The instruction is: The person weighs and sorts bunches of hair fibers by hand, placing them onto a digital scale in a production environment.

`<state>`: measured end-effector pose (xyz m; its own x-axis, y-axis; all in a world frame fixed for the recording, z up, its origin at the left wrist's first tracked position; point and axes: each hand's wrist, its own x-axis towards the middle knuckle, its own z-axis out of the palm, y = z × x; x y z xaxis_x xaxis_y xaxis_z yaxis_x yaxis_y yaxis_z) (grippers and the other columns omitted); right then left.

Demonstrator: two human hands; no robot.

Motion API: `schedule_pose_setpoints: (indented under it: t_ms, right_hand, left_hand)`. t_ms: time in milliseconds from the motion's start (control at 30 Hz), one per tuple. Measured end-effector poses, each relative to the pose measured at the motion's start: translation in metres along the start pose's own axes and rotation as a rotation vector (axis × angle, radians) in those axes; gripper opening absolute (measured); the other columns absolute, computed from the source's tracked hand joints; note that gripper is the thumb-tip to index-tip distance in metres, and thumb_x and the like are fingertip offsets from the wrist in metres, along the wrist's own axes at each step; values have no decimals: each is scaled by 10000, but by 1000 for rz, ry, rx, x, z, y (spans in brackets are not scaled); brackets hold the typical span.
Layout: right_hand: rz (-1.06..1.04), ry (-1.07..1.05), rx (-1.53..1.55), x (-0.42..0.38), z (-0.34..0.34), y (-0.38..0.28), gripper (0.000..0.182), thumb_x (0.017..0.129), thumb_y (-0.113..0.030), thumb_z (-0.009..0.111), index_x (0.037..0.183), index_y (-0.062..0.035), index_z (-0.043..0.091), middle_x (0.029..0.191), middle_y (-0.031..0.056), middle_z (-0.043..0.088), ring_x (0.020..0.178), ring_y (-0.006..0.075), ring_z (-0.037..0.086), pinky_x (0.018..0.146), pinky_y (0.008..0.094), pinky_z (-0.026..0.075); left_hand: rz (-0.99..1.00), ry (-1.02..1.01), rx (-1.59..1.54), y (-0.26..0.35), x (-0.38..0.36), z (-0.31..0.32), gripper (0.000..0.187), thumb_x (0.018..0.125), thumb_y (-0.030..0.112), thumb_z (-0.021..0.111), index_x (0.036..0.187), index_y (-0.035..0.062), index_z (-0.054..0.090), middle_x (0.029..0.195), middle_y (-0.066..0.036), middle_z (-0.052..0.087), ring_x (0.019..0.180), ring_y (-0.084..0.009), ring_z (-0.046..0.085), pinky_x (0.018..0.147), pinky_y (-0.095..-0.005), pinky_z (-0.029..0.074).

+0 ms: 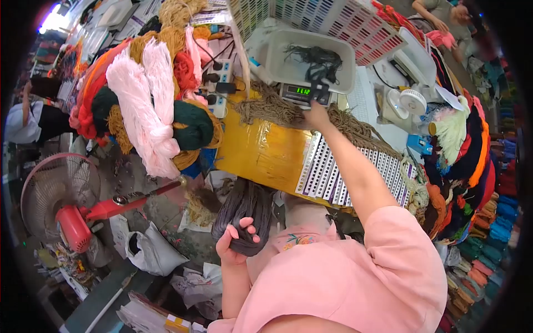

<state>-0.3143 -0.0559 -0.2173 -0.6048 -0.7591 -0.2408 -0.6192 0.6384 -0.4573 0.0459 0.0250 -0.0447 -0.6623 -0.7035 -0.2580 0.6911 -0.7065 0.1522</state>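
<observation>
My left hand [240, 240] is closed round a thick dark grey yarn skein [244, 213] hanging below the table's front edge. Across the table, my right hand [316, 115] reaches to the front of a digital scale [300, 93] with a lit green display; its fingers are partly hidden, and whether they hold anything cannot be made out. On the scale stands a white plastic tub [277, 55] with dark grey-green yarn [322, 62] inside, a strand of it hanging over the near rim. Brown yarn [266, 105] lies along the table beside my right hand.
Punched white cards [355, 172] line the yellow tabletop [261, 152]. Pink skeins [144, 100] and power strips [222, 75] are at the left, a red fan [75, 225] lower left. A tape roll [412, 102] sits at the right. Other people [25, 122] are at both sides.
</observation>
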Motion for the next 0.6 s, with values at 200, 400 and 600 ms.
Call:
schedule_pose_setpoints:
  t_ms: [200, 400, 600]
  right_hand:
    - [-955, -1166, 235, -192, 11, -94, 137, 611, -159, 515, 632, -24, 508, 617, 155, 503, 589, 288, 491, 551, 384, 383]
    - [-702, -551, 310, -181, -27, -104, 86, 591, -118, 525, 595, -32, 534, 665, 120, 490, 695, 267, 476, 582, 358, 390]
    - [-598, -617, 578, -173, -117, -171, 132, 697, -126, 538, 739, -2, 523, 570, 104, 473, 529, 147, 458, 498, 271, 373]
  left_hand:
    - [92, -46, -113, 20, 6, -1, 231, 837, 221, 308, 701, 50, 384, 1168, -230, 329, 1007, -315, 427, 722, -434, 430]
    - [-8, -85, -74, 33, 13, 12, 234, 831, 202, 338, 689, 52, 449, 1217, -216, 272, 1138, -303, 274, 773, -411, 380]
    - [-172, -60, -59, 22, 18, 17, 233, 827, 185, 347, 675, 44, 454, 1231, -208, 248, 1164, -313, 207, 798, -415, 368]
